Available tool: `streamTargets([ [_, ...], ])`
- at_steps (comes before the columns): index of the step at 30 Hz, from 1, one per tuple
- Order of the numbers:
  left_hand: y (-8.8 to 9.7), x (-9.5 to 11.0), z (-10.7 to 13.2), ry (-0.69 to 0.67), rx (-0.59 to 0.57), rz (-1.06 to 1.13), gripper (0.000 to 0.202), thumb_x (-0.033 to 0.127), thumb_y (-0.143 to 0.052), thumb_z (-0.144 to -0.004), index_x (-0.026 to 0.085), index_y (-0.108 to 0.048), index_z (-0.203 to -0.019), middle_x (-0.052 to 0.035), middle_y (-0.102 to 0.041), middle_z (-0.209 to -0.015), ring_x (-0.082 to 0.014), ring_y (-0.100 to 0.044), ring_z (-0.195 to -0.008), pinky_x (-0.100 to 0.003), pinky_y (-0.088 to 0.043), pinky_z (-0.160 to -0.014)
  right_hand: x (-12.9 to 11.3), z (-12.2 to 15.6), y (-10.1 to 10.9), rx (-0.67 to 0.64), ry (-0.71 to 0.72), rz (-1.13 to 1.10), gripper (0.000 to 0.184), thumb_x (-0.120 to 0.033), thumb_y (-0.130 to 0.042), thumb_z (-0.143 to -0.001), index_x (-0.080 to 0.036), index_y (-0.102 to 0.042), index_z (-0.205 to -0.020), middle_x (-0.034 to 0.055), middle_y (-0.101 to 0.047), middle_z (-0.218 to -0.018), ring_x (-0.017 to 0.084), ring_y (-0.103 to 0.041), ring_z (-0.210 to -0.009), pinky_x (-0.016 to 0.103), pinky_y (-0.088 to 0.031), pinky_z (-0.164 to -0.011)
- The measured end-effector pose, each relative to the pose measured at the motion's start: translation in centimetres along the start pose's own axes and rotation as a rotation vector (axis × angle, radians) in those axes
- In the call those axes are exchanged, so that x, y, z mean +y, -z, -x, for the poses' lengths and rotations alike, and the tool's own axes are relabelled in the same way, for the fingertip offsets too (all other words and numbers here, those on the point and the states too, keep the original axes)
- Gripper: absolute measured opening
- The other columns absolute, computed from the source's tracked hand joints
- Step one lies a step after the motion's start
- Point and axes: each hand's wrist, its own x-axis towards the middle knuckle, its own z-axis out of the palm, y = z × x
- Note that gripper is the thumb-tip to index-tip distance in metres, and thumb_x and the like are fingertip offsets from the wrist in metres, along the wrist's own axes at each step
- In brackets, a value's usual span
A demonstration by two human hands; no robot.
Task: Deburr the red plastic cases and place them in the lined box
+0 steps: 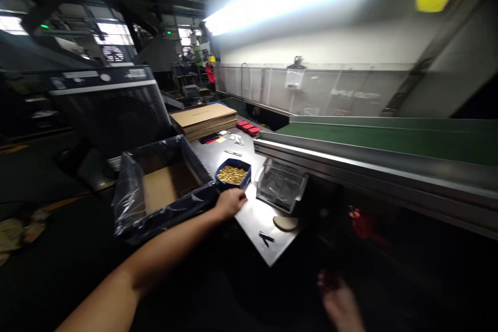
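one blue bin point(246, 182) of small gold-coloured pieces point(232, 174) sits on the desk point(248, 220) just beyond the left hand point(231, 203), whose fingers look curled, their hold hidden, while the right hand point(339, 298) is too blurred to tell, and a careless knock could spill pieces.

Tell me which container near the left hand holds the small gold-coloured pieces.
The blue bin, just beyond the left hand; the black-lined box and the clear tray show none.
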Motion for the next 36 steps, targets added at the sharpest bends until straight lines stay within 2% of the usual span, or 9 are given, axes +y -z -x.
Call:
streamTargets([
  [1,1.0,-0.4,-2.5,0.038,0.018,-0.038,0.023,0.035,-0.061,-0.099,0.015,-0.068,-0.108,-0.0097,-0.068,-0.117,-0.0248,-0.063,-0.112,-0.048,-0.051,-0.103,2.4,0.6,0.9,0.030,-0.059,0.044,0.020,-0.032,-0.070,-0.077,-0.015,-0.062,-0.070,0.0066,-0.066,-0.058,0.015,-0.063,-0.048,0.022,-0.049,-0.042],
  [4,3.0,-1.6,-8.9,0.124,-0.021,-0.137,0.027,0.037,-0.063,-0.097,0.014,-0.066,-0.111,-0.0099,-0.066,-0.119,-0.0265,-0.062,-0.113,-0.050,-0.052,-0.102,7.9,2.0,2.8,0.043,-0.148,0.144,0.055,-0.044,-0.093,-0.045,-0.010,-0.065,-0.079,0.0105,-0.070,-0.065,0.017,-0.065,-0.053,0.023,-0.049,-0.045],
  [8,3.5,-3.7,-13.3,0.183,-0.169,-0.238,0.027,0.036,-0.068,-0.095,0.013,-0.065,-0.109,-0.0083,-0.066,-0.112,-0.0240,-0.065,-0.104,-0.046,-0.056,-0.094,10.4,2.6,4.3,0.008,-0.081,0.241,0.081,-0.065,-0.093,-0.029,-0.012,-0.064,-0.084,0.0046,-0.068,-0.063,0.014,-0.062,-0.053,0.021,-0.045,-0.045],
  [15,2.6,-4.9,-13.3,0.188,-0.189,-0.301,0.022,0.034,-0.067,-0.095,0.013,-0.066,-0.103,-0.0072,-0.067,-0.109,-0.0238,-0.064,-0.105,-0.046,-0.054,-0.096,10.2,1.8,4.8,-0.008,-0.017,0.332,0.078,-0.074,-0.086,-0.039,-0.015,-0.060,-0.083,0.0010,-0.064,-0.062,0.011,-0.059,-0.052,0.020,-0.043,-0.046],
  [22,3.6,-2.4,-12.1,0.211,0.040,-0.025,0.024,0.036,-0.066,-0.095,0.013,-0.065,-0.104,-0.0092,-0.064,-0.116,-0.0264,-0.060,-0.113,-0.050,-0.050,-0.102,10.8,2.0,3.4,-0.029,0.041,0.456,0.086,-0.087,-0.075,-0.033,-0.014,-0.062,-0.076,0.0017,-0.061,-0.059,0.011,-0.056,-0.048,0.023,-0.041,-0.044],
  [27,2.5,2.5,-6.3,0.189,0.156,0.448,0.027,0.041,-0.062,-0.096,0.014,-0.061,-0.099,-0.0067,-0.062,-0.104,-0.0213,-0.060,-0.096,-0.040,-0.051,-0.088,8.7,4.1,1.2,-0.039,0.103,0.562,0.086,-0.089,-0.073,-0.027,-0.014,-0.064,-0.066,0.0031,-0.059,-0.056,0.013,-0.053,-0.046,0.026,-0.038,-0.043],
  [31,-1.7,7.0,3.8,0.125,-0.152,0.895,0.054,0.064,-0.075,-0.075,0.013,-0.060,-0.084,0.0007,-0.051,-0.070,-0.0119,-0.047,-0.062,-0.027,-0.041,-0.065,5.3,8.6,-3.2,-0.217,0.192,0.561,0.079,-0.082,-0.075,-0.050,-0.015,-0.074,-0.091,0.0082,-0.070,-0.079,0.017,-0.064,-0.068,0.029,-0.051,-0.062],
  [33,-3.3,8.8,8.4,0.129,-0.318,1.083,0.061,0.068,-0.079,-0.066,0.013,-0.059,-0.083,0.0010,-0.050,-0.066,-0.0104,-0.046,-0.059,-0.025,-0.038,-0.063,3.3,11.5,-5.7,-0.365,0.249,0.532,0.065,-0.072,-0.074,-0.067,-0.020,-0.074,-0.105,0.0060,-0.071,-0.091,0.015,-0.065,-0.077,0.028,-0.054,-0.073],
  [36,-3.7,10.6,12.3,0.130,-0.488,1.271,0.059,0.064,-0.082,-0.066,0.012,-0.060,-0.082,-0.0054,-0.059,-0.073,-0.0122,-0.053,-0.065,-0.024,-0.039,-0.066,0.7,15.1,-8.6,-0.605,0.414,0.497,0.042,-0.057,-0.069,-0.083,-0.027,-0.074,-0.112,0.0014,-0.064,-0.085,0.011,-0.059,-0.071,0.025,-0.051,-0.069],
])
